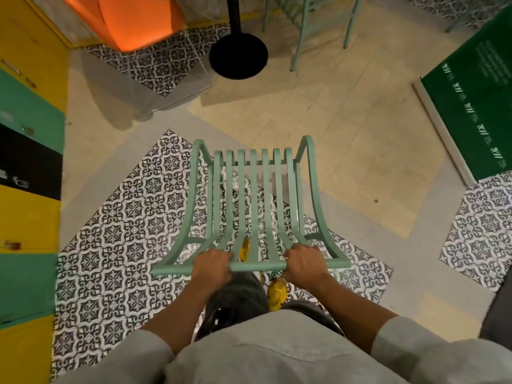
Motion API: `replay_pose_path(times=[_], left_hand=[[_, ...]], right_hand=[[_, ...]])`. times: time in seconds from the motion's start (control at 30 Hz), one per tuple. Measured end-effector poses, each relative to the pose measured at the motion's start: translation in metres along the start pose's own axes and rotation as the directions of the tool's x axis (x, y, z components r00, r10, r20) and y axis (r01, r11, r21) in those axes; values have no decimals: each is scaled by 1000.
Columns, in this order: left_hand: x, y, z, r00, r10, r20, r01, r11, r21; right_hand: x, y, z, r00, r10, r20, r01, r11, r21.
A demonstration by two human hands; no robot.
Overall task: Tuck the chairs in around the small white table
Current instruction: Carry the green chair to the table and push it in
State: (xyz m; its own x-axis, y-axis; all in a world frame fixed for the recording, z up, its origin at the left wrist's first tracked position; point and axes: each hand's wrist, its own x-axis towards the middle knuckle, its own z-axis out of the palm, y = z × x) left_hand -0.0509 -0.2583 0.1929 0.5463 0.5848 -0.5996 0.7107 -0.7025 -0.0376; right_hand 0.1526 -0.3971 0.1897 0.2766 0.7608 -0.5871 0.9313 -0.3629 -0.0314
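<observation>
At our far left runs a bank of yellow and green cabinets (27, 112), well apart from the work. The chair (256, 189) stands in the middle of the view, over the patterned floor tiles, its back toward us and its seat pointing ahead at a black pedestal base (238, 59) that we take for the table's foot; the white top itself is out of view. Chair and base are well apart, with open floor between them, so we judge the tuck not yet done. The chair looks like painted metal slats on a thin frame: stiff, probably fairly light, smooth under the palm, and not fragile, though its legs may scrape or catch on the tile joints if pushed. The top rail (256, 266) of the back is the sensible place to hold it, one grip on each side of centre, so it steers straight and does not swing. That is where we have it. Our left hand (212, 261) is wrapped over the rail left of centre, fingers curled down round it. Our right hand (303, 260) grips the same rail right of centre, clamped in the same way. Whether the legs are on the floor or lifted we cannot tell. Further right, beyond the base, stands a second chair (304, 23), and at the far right a green board (476, 106) lies along the floor's edge.
</observation>
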Motion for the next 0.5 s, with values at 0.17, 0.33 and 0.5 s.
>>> replay_pose_path(times=[0.17, 0.33, 0.5], left_hand=[[38, -4, -24, 999, 51, 19, -51, 999, -11], [80, -9, -57, 999, 43, 5, -42, 997, -58], [118, -16, -83, 999, -13, -38, 8, 992, -129]], right_hand=[[34, 17, -25, 1000, 24, 7, -24, 1000, -11], [72, 35, -61, 998, 70, -7, -70, 997, 26], [107, 51, -93, 994, 106, -3, -106, 993, 48]])
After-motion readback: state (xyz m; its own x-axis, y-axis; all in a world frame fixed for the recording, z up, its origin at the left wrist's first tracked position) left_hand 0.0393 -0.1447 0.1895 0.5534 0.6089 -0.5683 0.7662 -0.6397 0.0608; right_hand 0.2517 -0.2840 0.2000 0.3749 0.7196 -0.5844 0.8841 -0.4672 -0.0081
